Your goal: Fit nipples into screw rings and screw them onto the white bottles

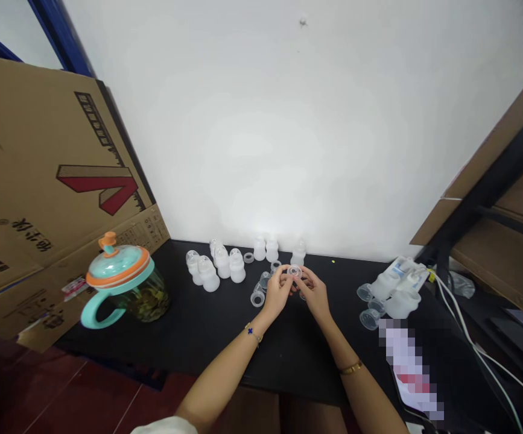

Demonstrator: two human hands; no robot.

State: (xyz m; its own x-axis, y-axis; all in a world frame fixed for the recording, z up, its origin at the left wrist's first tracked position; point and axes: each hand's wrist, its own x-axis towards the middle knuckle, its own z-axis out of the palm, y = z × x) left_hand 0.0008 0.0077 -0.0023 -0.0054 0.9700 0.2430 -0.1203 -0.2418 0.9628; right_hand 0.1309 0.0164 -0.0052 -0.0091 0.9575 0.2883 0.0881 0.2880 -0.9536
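My left hand [277,295] and my right hand [315,296] meet over the black table, both closed on a clear round bottle collar ring [294,271]. Whether a teat sits inside it is too small to tell. Just behind my fingers stands a white baby bottle [298,250]. Beside my left hand lie another collar ring [257,298] and a clear cap [265,279], with further small clear parts partly hidden by the hand. Two more baby bottles [271,248] stand against the wall, near a loose ring [248,258].
Several capped baby bottles [207,275] stand to the left. A large teal-handled jug [146,295] is near a cardboard box [30,181]. On the right are white bottles [401,303], clear caps [370,319], white cables [462,325] and a blurred-out flat object [410,371].
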